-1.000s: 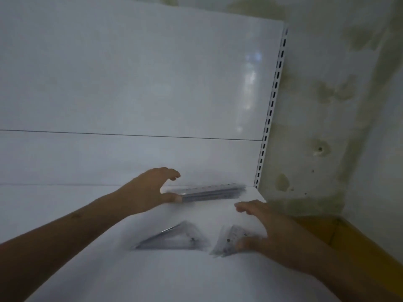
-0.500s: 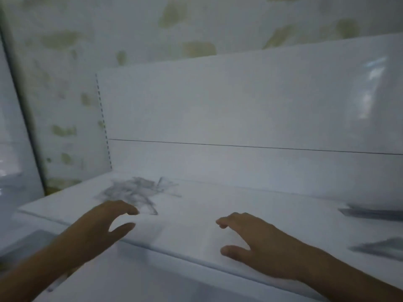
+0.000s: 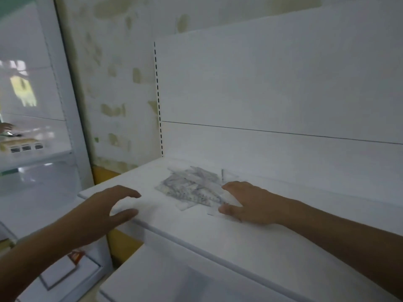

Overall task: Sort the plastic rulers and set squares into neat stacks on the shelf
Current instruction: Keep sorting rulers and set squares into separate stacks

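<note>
Now | clear plastic rulers (image 3: 192, 188) jumbled, glossy white shelf (image 3: 218, 232) | both hands' fingers spread, holding nothing

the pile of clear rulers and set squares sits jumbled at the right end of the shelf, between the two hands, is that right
Not quite. The head view shows the jumbled pile at the left end of the shelf, near the slotted upright. It does lie between the left hand and the right hand.
</note>
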Motion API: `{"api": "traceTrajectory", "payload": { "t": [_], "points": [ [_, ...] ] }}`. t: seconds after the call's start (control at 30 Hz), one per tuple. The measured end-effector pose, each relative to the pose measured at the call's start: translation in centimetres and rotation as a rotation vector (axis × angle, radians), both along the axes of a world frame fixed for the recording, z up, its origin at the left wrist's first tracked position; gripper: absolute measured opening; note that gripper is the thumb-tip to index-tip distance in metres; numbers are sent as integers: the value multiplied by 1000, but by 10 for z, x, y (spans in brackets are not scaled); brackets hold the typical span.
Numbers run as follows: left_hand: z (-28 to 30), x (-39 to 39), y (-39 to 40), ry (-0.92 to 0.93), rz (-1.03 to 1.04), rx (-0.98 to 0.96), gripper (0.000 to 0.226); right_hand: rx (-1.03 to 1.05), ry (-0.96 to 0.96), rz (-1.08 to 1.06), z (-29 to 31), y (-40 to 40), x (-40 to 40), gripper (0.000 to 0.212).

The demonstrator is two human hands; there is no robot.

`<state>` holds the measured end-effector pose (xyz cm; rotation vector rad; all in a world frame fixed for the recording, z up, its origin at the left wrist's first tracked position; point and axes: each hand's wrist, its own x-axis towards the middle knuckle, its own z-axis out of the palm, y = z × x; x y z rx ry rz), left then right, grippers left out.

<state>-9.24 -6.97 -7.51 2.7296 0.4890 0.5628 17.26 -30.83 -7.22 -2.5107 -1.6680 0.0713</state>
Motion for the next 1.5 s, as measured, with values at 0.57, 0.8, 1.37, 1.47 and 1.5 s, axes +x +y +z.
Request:
{"api": "traceTrajectory", "payload": {
  "t": [0.57,0.8,1.37,1.47,1.5],
  "points": [
    [18,243,109,131,-464,86,38,-10,0,-5,3,71,61,47],
    [-6,289,77,307,-703,129,41,-231,-12,-284,25,27,60,44],
    [10,252,90,389,-806,77,66,175,-171,-474,3,3,41,27],
    [10,246,96,431,-816,-16,85,259,-158,-451,1,3,41,28],
    [8,248,96,401,-809,-20,73,250,-130,-451,0,2,42,31]
  ]
}}
